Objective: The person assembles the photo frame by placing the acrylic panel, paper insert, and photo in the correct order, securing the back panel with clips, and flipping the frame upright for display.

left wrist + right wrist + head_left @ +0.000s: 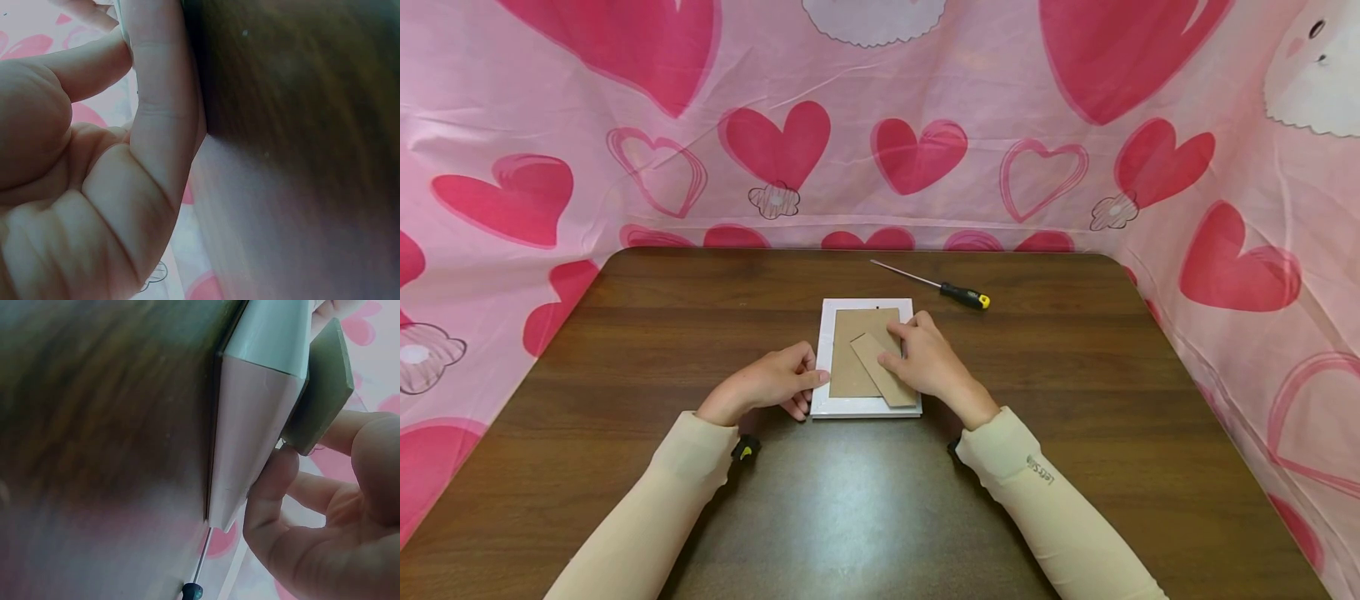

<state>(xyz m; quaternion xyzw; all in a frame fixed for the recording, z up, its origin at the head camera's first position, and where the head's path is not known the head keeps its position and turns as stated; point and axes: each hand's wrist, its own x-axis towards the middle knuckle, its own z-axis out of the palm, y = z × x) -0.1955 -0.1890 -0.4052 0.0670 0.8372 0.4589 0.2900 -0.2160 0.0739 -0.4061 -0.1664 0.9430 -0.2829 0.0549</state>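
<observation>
A white picture frame [867, 406] lies face down on the table, its brown backing board [850, 367] showing. From the backing slants a flat easel stand [887, 375], its lower end lifted off the board in the right wrist view. My left hand [778, 379] grips the frame's left edge, thumb on the white border and fingers curled down along the side. My right hand [932, 358] holds the right edge, the thumb at the stand and the index fingertip over the backing. In the right wrist view, a curled finger [275, 472] sits at the frame's side, close under the stand's corner.
A screwdriver [962, 295] with a black and yellow handle lies behind the frame, to the right. The brown wooden table [625, 350] reaches back to a pink cloth [850, 75] printed with hearts, which also hangs along both sides.
</observation>
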